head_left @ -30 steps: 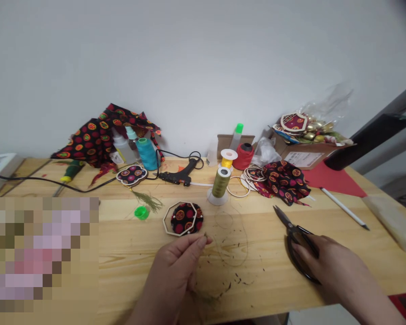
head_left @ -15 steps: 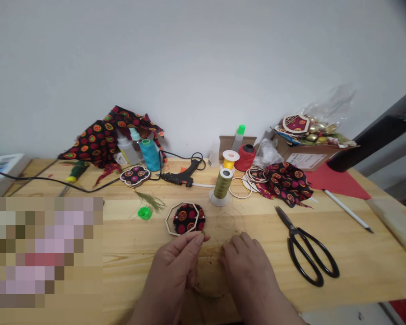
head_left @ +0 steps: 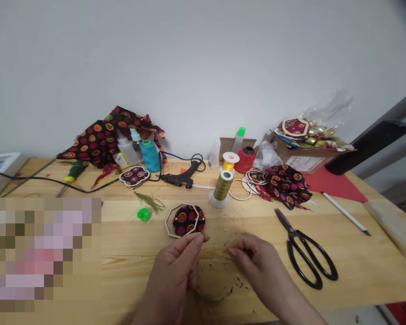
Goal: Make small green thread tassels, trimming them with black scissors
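Observation:
My left hand (head_left: 177,273) is closed in a pinch, thumb on the index finger, with a bit of fine olive thread at its tips. To its right, my right hand (head_left: 262,264) pinches a thin strand that is hard to make out. A loose curve of thread (head_left: 214,299) lies low between the hands. Just beyond my left fingertips rest an octagonal wooden frame (head_left: 167,224) and a round patterned fabric piece (head_left: 189,221), partly overlapping. The olive thread spool (head_left: 223,186) stands upright behind, fine loops of thread near its base.
Black-handled scissors (head_left: 304,250) lie right of my right hand. A glue gun (head_left: 181,177), a teal thread cone (head_left: 151,156) and a red cone (head_left: 246,159) line the back. A green cap (head_left: 144,214) and tassel (head_left: 150,202) are left; a white pencil (head_left: 347,214) is right.
My right hand has lifted and shifted slightly right, turning from resting on the table to a pinch. My left hand stays nearly in place.

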Demonstrator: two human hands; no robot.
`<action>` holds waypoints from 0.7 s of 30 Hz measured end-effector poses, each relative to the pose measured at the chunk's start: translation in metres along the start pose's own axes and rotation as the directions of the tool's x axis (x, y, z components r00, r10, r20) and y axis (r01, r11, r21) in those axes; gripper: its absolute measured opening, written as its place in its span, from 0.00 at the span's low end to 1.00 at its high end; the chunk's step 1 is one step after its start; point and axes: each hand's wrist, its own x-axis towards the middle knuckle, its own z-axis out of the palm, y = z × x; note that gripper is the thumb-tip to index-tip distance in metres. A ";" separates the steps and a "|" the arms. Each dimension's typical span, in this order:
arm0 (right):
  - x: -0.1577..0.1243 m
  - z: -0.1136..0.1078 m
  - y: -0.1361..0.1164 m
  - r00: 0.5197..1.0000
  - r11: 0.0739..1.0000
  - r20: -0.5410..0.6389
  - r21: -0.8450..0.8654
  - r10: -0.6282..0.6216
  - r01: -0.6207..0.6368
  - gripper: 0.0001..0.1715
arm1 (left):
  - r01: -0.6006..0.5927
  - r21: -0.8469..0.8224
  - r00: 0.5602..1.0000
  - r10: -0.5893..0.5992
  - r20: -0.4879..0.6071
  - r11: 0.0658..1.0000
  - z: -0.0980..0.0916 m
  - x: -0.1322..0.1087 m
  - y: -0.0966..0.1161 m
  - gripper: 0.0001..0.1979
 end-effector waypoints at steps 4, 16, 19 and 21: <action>0.000 -0.006 -0.007 0.993 0.943 0.006 0.310 0.122 -0.118 0.13 | 0.017 -0.032 1.000 -0.017 0.007 0.999 0.005 0.000 0.001 0.16; -0.007 0.022 -0.024 0.950 0.605 0.092 0.751 0.299 -0.264 0.14 | 0.032 -0.108 0.999 -0.028 0.044 0.994 0.030 -0.003 0.002 0.14; -0.007 0.026 -0.020 0.944 0.567 0.100 0.777 0.316 -0.272 0.14 | 0.033 -0.107 0.999 -0.028 0.042 0.994 0.028 -0.003 -0.001 0.15; -0.008 0.026 -0.020 0.944 0.560 0.098 0.784 0.316 -0.269 0.13 | 0.030 -0.100 0.999 -0.026 0.041 0.994 0.027 -0.003 -0.001 0.15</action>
